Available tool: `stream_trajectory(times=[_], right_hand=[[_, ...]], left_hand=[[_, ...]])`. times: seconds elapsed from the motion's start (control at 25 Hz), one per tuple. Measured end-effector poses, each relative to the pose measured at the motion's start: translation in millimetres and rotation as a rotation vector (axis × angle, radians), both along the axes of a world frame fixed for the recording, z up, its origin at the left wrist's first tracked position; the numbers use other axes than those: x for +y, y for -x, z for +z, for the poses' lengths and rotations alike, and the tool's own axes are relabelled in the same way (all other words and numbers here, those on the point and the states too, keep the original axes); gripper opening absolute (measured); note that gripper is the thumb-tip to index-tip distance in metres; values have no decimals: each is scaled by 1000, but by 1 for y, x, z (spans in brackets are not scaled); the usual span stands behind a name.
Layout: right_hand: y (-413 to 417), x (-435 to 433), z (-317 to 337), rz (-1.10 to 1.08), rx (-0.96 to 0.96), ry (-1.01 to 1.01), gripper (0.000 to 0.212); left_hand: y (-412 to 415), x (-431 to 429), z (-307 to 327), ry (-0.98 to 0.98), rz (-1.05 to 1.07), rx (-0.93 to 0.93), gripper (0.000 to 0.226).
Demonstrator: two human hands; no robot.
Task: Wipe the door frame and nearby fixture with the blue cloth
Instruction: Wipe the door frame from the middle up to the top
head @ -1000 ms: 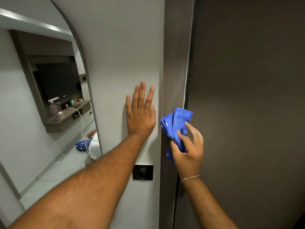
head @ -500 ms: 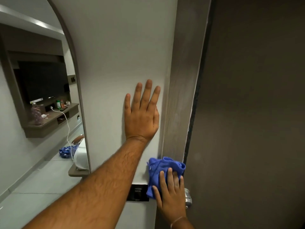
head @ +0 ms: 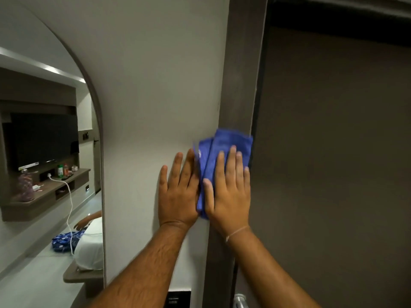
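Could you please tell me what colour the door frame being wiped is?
The door frame is dark grey-brown, seen best in the head view.

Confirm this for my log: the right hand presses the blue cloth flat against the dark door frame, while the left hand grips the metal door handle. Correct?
Not quite. The left hand is not on the metal door handle; it lies flat, fingers spread, on the white wall beside the frame. The rest holds: the right hand presses the blue cloth flat against the dark door frame, as the head view shows.
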State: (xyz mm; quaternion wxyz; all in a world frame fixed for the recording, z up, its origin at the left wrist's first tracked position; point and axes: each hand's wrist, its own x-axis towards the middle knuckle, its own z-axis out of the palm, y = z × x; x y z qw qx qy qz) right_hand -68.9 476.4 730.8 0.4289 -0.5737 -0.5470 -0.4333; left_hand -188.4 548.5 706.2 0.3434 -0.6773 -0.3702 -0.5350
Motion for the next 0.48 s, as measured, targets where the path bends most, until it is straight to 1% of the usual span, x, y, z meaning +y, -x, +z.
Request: stream_trajectory(times=[0.12, 0.28, 0.4, 0.48], right_hand=[[-15, 1, 98, -36, -98, -59, 76], [-24, 1, 216, -12, -122, -109, 76], [-27, -1, 275, -53, -159, -144, 76], [-24, -2, 305, -58, -133, -140, 76]], left_hand=[[0, -2, 2, -13, -39, -26, 78], [-1, 0, 0, 17, -3, -4, 73], [-1, 2, 0, 26, 0, -7, 73], [-1, 2, 0, 29, 4, -9, 73]])
